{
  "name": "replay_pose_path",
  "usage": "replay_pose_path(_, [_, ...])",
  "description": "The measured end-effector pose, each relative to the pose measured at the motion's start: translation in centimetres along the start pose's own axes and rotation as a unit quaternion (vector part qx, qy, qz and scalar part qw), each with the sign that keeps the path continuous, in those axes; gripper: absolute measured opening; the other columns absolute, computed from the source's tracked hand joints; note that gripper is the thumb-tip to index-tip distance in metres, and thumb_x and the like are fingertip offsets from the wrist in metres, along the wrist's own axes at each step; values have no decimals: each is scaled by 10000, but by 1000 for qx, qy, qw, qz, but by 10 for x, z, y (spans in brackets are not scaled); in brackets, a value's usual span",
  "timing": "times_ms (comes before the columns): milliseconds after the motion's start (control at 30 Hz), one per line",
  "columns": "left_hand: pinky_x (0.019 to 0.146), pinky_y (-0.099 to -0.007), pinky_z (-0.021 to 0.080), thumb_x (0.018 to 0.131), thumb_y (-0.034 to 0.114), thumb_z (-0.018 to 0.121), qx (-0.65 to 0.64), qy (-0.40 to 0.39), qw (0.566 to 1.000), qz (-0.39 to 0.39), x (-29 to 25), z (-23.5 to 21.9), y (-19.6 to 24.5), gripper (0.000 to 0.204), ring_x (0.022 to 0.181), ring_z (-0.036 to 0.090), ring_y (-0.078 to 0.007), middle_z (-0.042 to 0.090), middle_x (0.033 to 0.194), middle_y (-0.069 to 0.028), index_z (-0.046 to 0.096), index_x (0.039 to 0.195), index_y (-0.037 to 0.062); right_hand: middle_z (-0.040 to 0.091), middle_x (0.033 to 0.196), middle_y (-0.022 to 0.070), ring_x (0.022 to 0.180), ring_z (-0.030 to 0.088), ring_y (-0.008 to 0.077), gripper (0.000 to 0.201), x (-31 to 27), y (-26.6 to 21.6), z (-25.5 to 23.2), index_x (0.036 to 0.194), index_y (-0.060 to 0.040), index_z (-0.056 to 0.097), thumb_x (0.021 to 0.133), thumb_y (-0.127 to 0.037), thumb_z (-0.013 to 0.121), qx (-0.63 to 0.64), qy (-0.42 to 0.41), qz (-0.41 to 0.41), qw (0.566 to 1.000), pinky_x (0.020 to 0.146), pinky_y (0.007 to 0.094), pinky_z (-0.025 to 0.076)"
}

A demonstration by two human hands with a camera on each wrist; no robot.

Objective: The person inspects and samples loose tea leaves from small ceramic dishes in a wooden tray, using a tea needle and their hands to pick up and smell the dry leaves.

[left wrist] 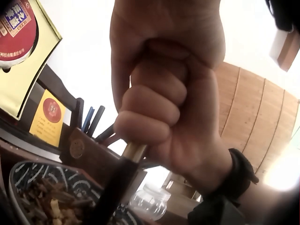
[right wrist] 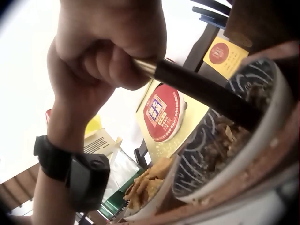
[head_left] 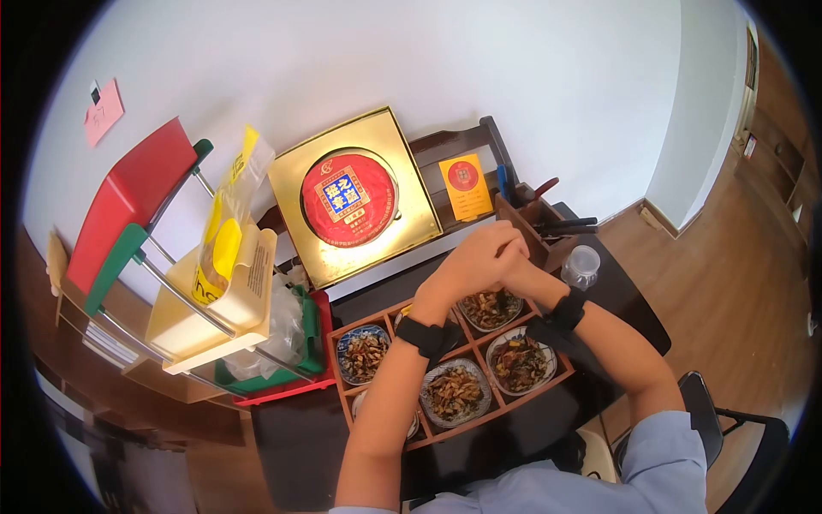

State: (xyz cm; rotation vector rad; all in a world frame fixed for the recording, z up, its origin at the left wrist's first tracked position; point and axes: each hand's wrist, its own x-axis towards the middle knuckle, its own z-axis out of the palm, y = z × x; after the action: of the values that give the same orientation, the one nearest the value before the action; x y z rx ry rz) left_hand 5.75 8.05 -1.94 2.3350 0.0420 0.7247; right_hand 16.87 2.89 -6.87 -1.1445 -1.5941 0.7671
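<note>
My two hands meet over a wooden divided tray [head_left: 473, 345], the left hand [head_left: 467, 265] overlapping the right hand [head_left: 524, 278]. Curled fingers of both close round the gold-coloured upper part of a black rod [right wrist: 201, 89]. Its black lower part slants down into a blue-and-white patterned bowl [right wrist: 194, 161] of brownish dried shreds; the tip is hidden there. Round it in the tray stand more small bowls, among them a right-hand bowl [head_left: 521, 360] and a front bowl [head_left: 456, 392] of similar shreds. Yellowish crisp pieces [right wrist: 150, 185] fill a neighbouring bowl.
A gold box with a red disc [head_left: 349, 199] leans at the back, beside a yellow card [head_left: 465, 188]. Pens and dark-handled tools stand in a wooden holder [head_left: 522, 227]. A clear plastic jar [head_left: 581, 266] is on the right. A red-and-green rack [head_left: 141, 231] with bags stands left.
</note>
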Motion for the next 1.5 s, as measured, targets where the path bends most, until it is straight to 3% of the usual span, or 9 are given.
replay_pose_path(100, [736,-350,445,849,120,470,23,-7,1000,3,3,-8,11,186,772,553,-283,555,775,-132,594,811,-14,540,1109,99,1060,511,171,345,-3,-14,-3,1156,-2,508,820,-54,566,-34,-36,189,981,893,311,435])
replay_pose_path(233, [735,-351,444,847,120,476,36,-4,999,12,5,-7,25,181,776,551,-285,557,779,-130,595,809,-11,533,1122,108,1059,513,173,362,-9,-30,-10,1167,-3,498,814,-48,568,-186,-68,36,980,901,311,433])
replay_pose_path(300, [716,-377,446,838,154,471,19,-5,1000,2,1,3,13,199,775,546,-313,539,782,-150,591,782,4,535,1117,108,1037,517,170,369,-11,-28,-8,1164,-2,501,804,-38,575,-146,-68,188,969,883,310,443])
replay_pose_path(600, [739,-349,444,846,118,467,38,2,999,19,4,-4,18,188,788,555,-286,555,787,-134,597,810,-13,569,1007,82,911,541,134,285,-13,-36,-10,1060,10,550,785,-50,589,-133,-37,13,990,743,272,475])
replay_pose_path(733, [732,-350,442,844,116,469,-9,-11,1000,-6,0,-3,4,185,777,555,-280,556,782,-131,598,810,-12,536,736,55,672,494,152,74,-8,-20,1,819,-9,535,771,-54,568,91,-13,164,982,556,300,387])
replay_pose_path(933, [732,-348,448,845,120,472,30,-2,1000,-3,-2,-10,22,192,761,562,-270,573,785,-127,602,805,-15,447,605,5,522,387,95,120,-1,-6,16,699,-64,486,792,-89,556,-25,94,-180,979,462,255,288])
replay_pose_path(1100, [731,-348,446,856,133,472,10,-16,1000,-7,-5,-8,7,198,778,564,-276,570,788,-136,599,821,-15,567,899,24,784,540,93,192,-5,21,3,981,-30,577,790,-56,582,156,-50,161,973,605,227,446])
replay_pose_path(1200, [737,-347,449,858,132,468,28,-17,999,0,-3,-15,21,201,784,570,-271,581,797,-134,599,825,-16,553,858,5,722,522,76,158,-5,-3,5,951,-42,574,794,-61,573,-15,-37,76,996,559,218,422])
replay_pose_path(1500, [750,-350,446,864,133,455,28,-22,999,-16,-6,-14,13,210,795,565,-272,566,800,-132,599,824,-16,418,642,-20,555,370,69,107,-11,-4,15,736,-86,468,810,-98,545,164,0,68,984,481,232,293])
